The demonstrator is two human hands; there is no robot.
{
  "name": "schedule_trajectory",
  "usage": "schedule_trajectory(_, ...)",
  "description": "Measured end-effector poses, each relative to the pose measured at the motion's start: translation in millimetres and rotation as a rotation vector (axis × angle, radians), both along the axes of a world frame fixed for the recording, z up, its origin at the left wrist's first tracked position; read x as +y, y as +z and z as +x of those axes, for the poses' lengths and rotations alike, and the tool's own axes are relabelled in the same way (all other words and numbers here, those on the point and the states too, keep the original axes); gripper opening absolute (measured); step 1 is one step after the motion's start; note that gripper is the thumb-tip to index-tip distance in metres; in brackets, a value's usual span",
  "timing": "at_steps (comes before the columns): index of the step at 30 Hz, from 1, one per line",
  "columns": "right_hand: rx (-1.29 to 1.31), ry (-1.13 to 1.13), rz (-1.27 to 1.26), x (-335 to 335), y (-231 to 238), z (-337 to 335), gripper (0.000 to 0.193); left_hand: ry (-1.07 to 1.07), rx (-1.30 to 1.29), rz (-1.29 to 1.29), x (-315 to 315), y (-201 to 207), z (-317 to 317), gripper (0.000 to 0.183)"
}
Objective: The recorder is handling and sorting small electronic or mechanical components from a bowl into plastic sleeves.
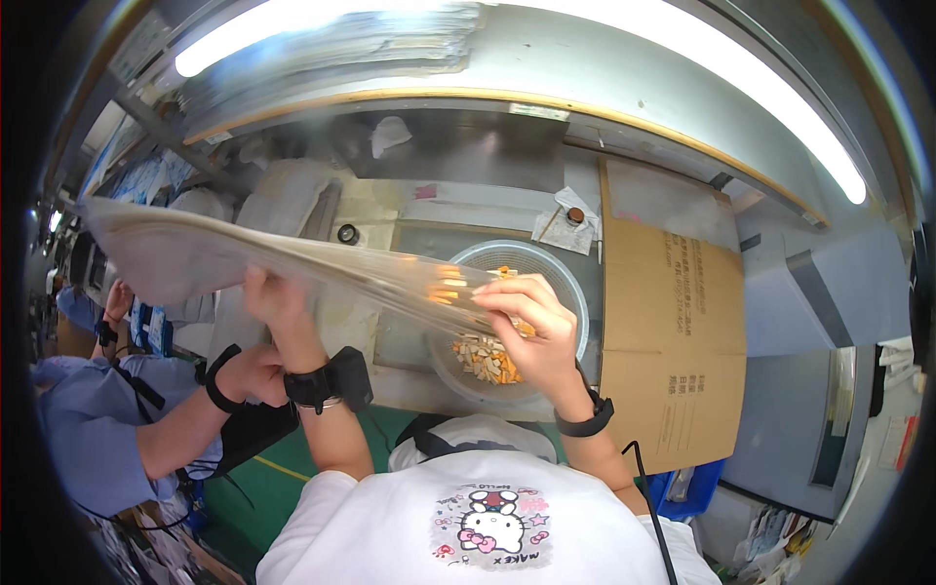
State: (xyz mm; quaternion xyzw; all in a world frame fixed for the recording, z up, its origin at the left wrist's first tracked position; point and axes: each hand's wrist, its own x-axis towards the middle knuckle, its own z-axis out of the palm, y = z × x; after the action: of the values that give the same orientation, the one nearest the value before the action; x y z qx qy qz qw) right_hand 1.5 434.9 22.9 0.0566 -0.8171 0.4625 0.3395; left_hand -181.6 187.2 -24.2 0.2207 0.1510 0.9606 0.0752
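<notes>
Both hands, left grip (276, 304) and right grip (531, 317), clench a clear plastic bag (292, 263) above a round bowl (570, 292) on the worktop (429, 385).

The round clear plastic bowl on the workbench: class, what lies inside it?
Inside the round clear plastic bowl lie small orange and beige pieces. The right hand and the clear plastic bag cover part of them.

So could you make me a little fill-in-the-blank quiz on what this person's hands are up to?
1. Both hands hold a clear plastic ____ over the bench.
2. The right hand grips its open end above a round ____ of small pieces.
3. The small pieces are tan and ____.
4. Right of it lies a flat sheet of ____.

Missing: bag; bowl; orange; cardboard
</notes>
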Motion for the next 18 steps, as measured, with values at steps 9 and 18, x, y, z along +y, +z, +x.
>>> schedule_trajectory(9,-0.372,0.141,-0.489,1,-7,9,0.016,0.192,0.011,-0.258,50,36,30,0.013)
schedule_trajectory(18,-0.650,0.252,-0.607,-1,-29,-8,0.022,0.162,0.285,-0.325,56,38,24,0.030)
